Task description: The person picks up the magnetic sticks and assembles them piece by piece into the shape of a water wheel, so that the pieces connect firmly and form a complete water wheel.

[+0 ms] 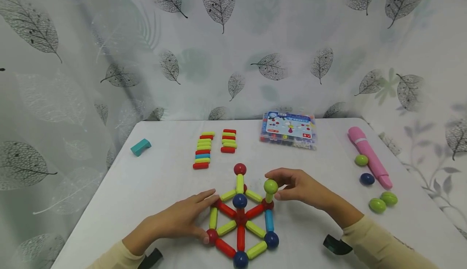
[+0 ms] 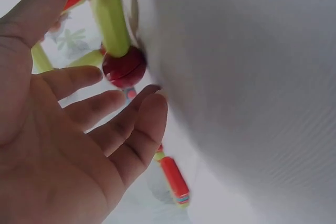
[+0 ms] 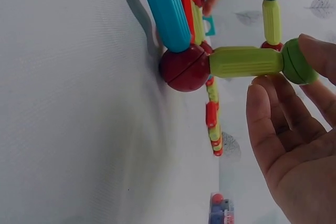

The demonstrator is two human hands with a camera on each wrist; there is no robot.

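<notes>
Teal plastic catches the eye first at the far left: a small block (image 1: 140,147) lying alone on the white worktop (image 1: 109,204). Right of it, two short rows of spare rods (image 1: 214,147) sit sorted, handy but out of the way. In front of the person, a flat wheel of rods and balls (image 1: 240,220) lies on the worktop, with a red ball (image 1: 239,169) raised on an upright rod at its far side.

The left hand (image 1: 182,220) lies low beside the wheel's left edge, fingers stretched out and relaxed, tips touching the frame near a red corner ball (image 2: 124,66); the grip is spread and pinches nothing. It seems to steady the frame so that it does not slide.

The right hand (image 1: 303,188) comes in from the right, wrist lifted off the worktop. Thumb and fingertips pinch a green ball (image 1: 270,186) sitting on top of a green rod (image 3: 245,61) that stands on the wheel's red right-hand corner ball (image 3: 184,69).

Behind, a clear parts box (image 1: 288,129) sits against the leaf-print curtain. Farther right lie a pink tube (image 1: 368,155) and loose green and blue balls (image 1: 375,192), well apart from the wheel.
</notes>
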